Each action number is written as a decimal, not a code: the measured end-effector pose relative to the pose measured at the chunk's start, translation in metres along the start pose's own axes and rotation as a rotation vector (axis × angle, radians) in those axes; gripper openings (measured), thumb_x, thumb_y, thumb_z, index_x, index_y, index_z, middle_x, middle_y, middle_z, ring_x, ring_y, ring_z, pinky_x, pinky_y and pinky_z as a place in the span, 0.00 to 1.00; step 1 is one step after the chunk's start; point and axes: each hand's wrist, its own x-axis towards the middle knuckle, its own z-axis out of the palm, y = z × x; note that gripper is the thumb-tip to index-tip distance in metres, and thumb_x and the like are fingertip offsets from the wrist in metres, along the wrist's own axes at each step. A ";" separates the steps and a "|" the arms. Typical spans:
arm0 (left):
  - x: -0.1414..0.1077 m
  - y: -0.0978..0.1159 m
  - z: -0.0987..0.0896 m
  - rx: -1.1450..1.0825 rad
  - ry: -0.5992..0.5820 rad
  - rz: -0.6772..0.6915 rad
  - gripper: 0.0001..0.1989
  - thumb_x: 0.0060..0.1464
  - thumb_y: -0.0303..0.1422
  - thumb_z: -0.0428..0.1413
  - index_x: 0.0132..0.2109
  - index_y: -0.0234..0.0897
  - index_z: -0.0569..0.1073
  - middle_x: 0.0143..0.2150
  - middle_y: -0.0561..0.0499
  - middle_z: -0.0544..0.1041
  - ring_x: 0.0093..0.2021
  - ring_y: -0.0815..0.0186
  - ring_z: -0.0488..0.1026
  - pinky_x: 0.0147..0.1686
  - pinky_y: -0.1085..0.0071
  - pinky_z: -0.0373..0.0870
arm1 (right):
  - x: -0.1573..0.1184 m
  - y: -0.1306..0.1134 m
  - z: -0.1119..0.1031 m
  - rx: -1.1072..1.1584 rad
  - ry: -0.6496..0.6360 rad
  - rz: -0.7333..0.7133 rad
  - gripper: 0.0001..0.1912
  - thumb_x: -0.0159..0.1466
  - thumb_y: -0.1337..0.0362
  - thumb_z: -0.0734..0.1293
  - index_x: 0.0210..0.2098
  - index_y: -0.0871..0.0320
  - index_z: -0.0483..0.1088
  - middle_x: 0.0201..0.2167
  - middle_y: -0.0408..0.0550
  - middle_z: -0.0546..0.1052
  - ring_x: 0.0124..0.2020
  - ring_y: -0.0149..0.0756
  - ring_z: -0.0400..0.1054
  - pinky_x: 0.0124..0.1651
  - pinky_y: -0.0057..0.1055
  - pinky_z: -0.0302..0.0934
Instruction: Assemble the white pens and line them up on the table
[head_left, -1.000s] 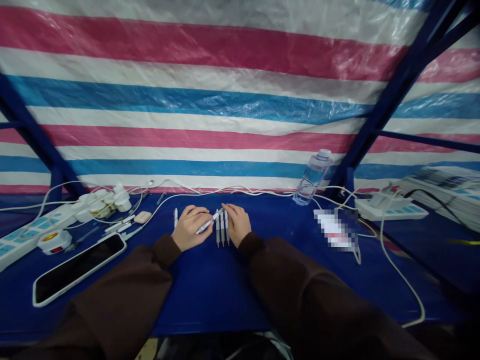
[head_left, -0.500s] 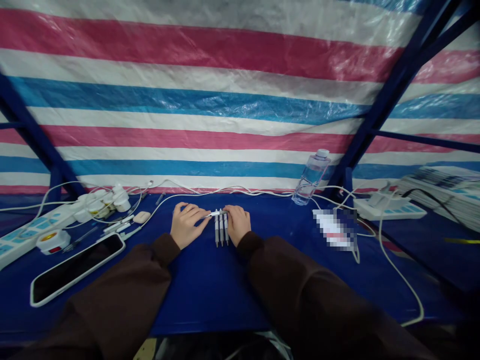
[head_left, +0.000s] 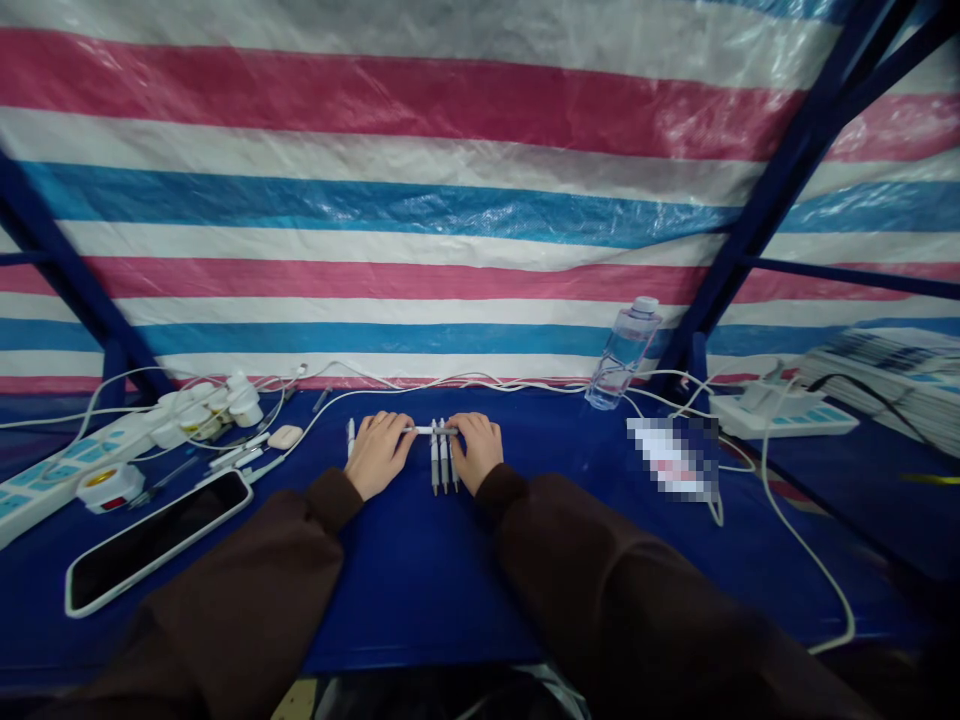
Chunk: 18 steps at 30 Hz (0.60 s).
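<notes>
My left hand [head_left: 379, 455]: pinching one end of a slim white pen [head_left: 429, 430]
My right hand [head_left: 476, 450]: pinching its other end, over three grey-and-white pens [head_left: 442, 460] lying side by side

A woven plastic tarpaulin [head_left: 480, 200] striped in pink, white and blue forms the rear wall, its surface creased and lightly glossy. Dark blue steel struts [head_left: 780, 200] run diagonally across it at both sides. A tabletop [head_left: 420, 600] covered in dark blue sheeting runs along its base.

Left hand [head_left: 379, 455] and right hand [head_left: 477, 452] just apart, fingertips turned inward, palms down
</notes>
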 end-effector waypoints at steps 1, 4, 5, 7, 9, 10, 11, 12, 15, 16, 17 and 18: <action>0.000 0.000 0.000 -0.024 -0.012 -0.006 0.08 0.60 0.34 0.46 0.37 0.38 0.68 0.33 0.50 0.73 0.36 0.61 0.67 0.37 0.64 0.57 | 0.000 -0.001 0.000 0.006 0.002 0.000 0.09 0.60 0.71 0.60 0.38 0.55 0.67 0.41 0.47 0.73 0.46 0.38 0.62 0.45 0.35 0.50; 0.001 0.001 -0.001 -0.067 0.007 -0.024 0.08 0.59 0.35 0.46 0.36 0.38 0.67 0.32 0.50 0.72 0.36 0.62 0.66 0.36 0.66 0.58 | -0.001 -0.004 -0.002 0.018 -0.006 -0.016 0.08 0.61 0.65 0.61 0.41 0.56 0.66 0.42 0.48 0.73 0.46 0.39 0.62 0.46 0.35 0.50; 0.001 0.001 -0.002 -0.065 0.028 -0.039 0.08 0.58 0.36 0.47 0.35 0.38 0.67 0.31 0.50 0.72 0.35 0.62 0.66 0.35 0.66 0.58 | -0.001 -0.005 -0.002 0.017 -0.011 -0.023 0.10 0.62 0.63 0.61 0.43 0.56 0.66 0.43 0.49 0.73 0.47 0.39 0.62 0.46 0.35 0.50; 0.001 0.002 -0.002 -0.049 0.062 -0.076 0.10 0.57 0.39 0.50 0.34 0.38 0.66 0.29 0.51 0.70 0.34 0.62 0.65 0.34 0.66 0.58 | -0.001 -0.005 -0.002 0.005 -0.021 -0.023 0.11 0.64 0.62 0.59 0.45 0.56 0.66 0.45 0.50 0.73 0.48 0.39 0.62 0.47 0.36 0.50; 0.001 0.002 -0.001 -0.035 0.072 -0.105 0.12 0.55 0.42 0.51 0.33 0.38 0.66 0.26 0.52 0.69 0.32 0.62 0.65 0.33 0.66 0.57 | -0.001 -0.005 -0.001 -0.013 -0.037 -0.015 0.11 0.65 0.62 0.58 0.44 0.56 0.67 0.45 0.50 0.73 0.48 0.39 0.61 0.47 0.36 0.50; 0.001 0.002 -0.001 -0.031 0.066 -0.112 0.12 0.55 0.43 0.52 0.33 0.38 0.66 0.25 0.52 0.68 0.32 0.62 0.65 0.33 0.66 0.57 | 0.000 -0.005 0.000 -0.019 -0.045 -0.014 0.10 0.65 0.63 0.58 0.44 0.56 0.67 0.44 0.50 0.73 0.48 0.39 0.62 0.47 0.36 0.50; 0.001 0.002 0.000 -0.029 0.060 -0.116 0.13 0.54 0.43 0.52 0.32 0.38 0.66 0.25 0.53 0.68 0.31 0.63 0.65 0.33 0.66 0.57 | 0.000 -0.004 0.000 -0.023 -0.051 -0.014 0.10 0.65 0.63 0.58 0.43 0.56 0.68 0.44 0.50 0.73 0.48 0.39 0.62 0.46 0.36 0.50; 0.001 0.001 0.000 -0.029 0.054 -0.119 0.13 0.54 0.44 0.52 0.32 0.38 0.65 0.25 0.53 0.68 0.31 0.63 0.64 0.32 0.67 0.56 | 0.000 -0.003 0.001 -0.024 -0.054 -0.015 0.10 0.65 0.63 0.59 0.42 0.56 0.68 0.44 0.50 0.73 0.48 0.39 0.62 0.46 0.36 0.51; 0.001 0.001 0.000 -0.035 0.046 -0.129 0.13 0.54 0.44 0.52 0.31 0.38 0.65 0.24 0.53 0.68 0.30 0.63 0.64 0.31 0.67 0.56 | -0.001 -0.001 0.002 -0.009 -0.042 -0.018 0.08 0.63 0.64 0.61 0.41 0.55 0.69 0.43 0.50 0.72 0.47 0.39 0.62 0.46 0.36 0.52; 0.000 0.002 0.000 -0.042 0.043 -0.130 0.13 0.54 0.44 0.52 0.31 0.38 0.64 0.24 0.53 0.68 0.30 0.63 0.64 0.31 0.67 0.56 | -0.001 0.000 0.002 0.000 -0.033 -0.018 0.08 0.63 0.65 0.61 0.41 0.54 0.69 0.43 0.49 0.72 0.47 0.39 0.62 0.46 0.35 0.52; 0.000 0.002 0.000 -0.052 0.040 -0.127 0.13 0.54 0.43 0.52 0.30 0.38 0.64 0.24 0.53 0.68 0.30 0.63 0.64 0.30 0.68 0.56 | -0.001 0.001 0.002 0.009 -0.023 -0.016 0.08 0.62 0.66 0.62 0.40 0.54 0.69 0.43 0.49 0.72 0.47 0.38 0.62 0.46 0.35 0.52; 0.000 0.002 0.000 -0.062 0.039 -0.122 0.13 0.54 0.43 0.52 0.30 0.38 0.64 0.23 0.53 0.68 0.30 0.63 0.64 0.30 0.68 0.56 | -0.002 0.001 0.003 0.015 -0.015 -0.013 0.08 0.62 0.66 0.62 0.40 0.54 0.70 0.43 0.49 0.72 0.47 0.38 0.62 0.46 0.35 0.52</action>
